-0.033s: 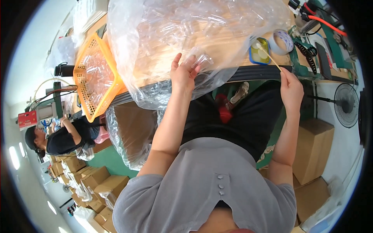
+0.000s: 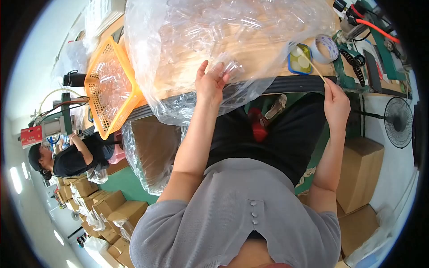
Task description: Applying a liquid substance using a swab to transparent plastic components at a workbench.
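My left hand (image 2: 211,85) is at the table's near edge with its palm turned up. Its fingers hold a clear plastic piece (image 2: 232,68) shaped like a small cup or tube. My right hand (image 2: 336,102) pinches a thin wooden stick (image 2: 318,71) by its near end. The stick's pale, swollen tip is over or in a small blue-rimmed dish (image 2: 292,67) of yellowish stuff; whether it touches the contents, I cannot tell. Beyond my left hand, many similar clear plastic pieces (image 2: 232,22) lie in and on a large clear plastic bag (image 2: 149,67) spread over the tabletop.
An orange basket (image 2: 129,105) of clear pieces hangs over the table's left edge. A tape roll (image 2: 328,48) and a black hair clip (image 2: 353,64) lie by the dish. A plastic-lined carton (image 2: 154,147) stands below. A co-worker (image 2: 76,154) is at far left, a fan (image 2: 397,120) at right.
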A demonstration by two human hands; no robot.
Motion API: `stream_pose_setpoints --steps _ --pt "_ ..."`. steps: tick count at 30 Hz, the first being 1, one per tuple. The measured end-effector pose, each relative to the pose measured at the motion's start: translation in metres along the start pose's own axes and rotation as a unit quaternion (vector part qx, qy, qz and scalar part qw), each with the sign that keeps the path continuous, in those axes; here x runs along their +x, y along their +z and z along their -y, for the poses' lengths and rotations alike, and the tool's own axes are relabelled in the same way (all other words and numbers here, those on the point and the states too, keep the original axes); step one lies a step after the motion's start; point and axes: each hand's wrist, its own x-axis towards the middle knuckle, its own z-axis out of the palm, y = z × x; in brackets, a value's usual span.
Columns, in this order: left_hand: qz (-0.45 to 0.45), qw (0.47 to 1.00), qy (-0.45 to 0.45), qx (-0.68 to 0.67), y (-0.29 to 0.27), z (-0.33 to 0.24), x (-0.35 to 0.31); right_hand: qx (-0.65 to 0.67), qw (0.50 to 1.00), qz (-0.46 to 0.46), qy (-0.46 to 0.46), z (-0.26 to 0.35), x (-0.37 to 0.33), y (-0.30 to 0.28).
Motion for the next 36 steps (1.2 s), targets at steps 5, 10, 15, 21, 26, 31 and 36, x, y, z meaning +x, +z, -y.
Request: stream_pose_setpoints --steps 5,10,15,21,26,31,36 --pt "0.094 0.989 -0.102 -0.041 -0.019 -0.012 0.047 -0.004 0.999 -0.023 -0.040 0.013 -0.011 -0.013" --pt "0.112 0.978 -0.165 -0.066 -0.013 -0.012 0.064 -0.062 0.993 -0.034 -0.095 0.018 -0.012 -0.016" --pt "0.110 0.990 -0.091 0.009 -0.007 -0.015 0.047 -0.104 0.989 -0.022 -0.104 0.015 -0.010 -0.018" --pt "0.065 0.969 0.043 0.235 -0.007 -0.031 0.007 -0.082 0.990 -0.027 -0.113 0.013 -0.008 -0.018" --pt "0.068 0.815 0.318 0.480 -0.014 -0.030 -0.007 -0.135 0.982 -0.006 -0.131 0.017 -0.005 -0.019" --pt "0.044 0.601 0.460 0.653 -0.014 -0.030 -0.021 -0.106 0.988 -0.013 -0.111 0.015 -0.007 -0.026" --pt "0.085 0.547 0.426 0.716 -0.016 -0.031 -0.018 -0.129 0.988 0.000 -0.090 0.008 -0.009 -0.027"
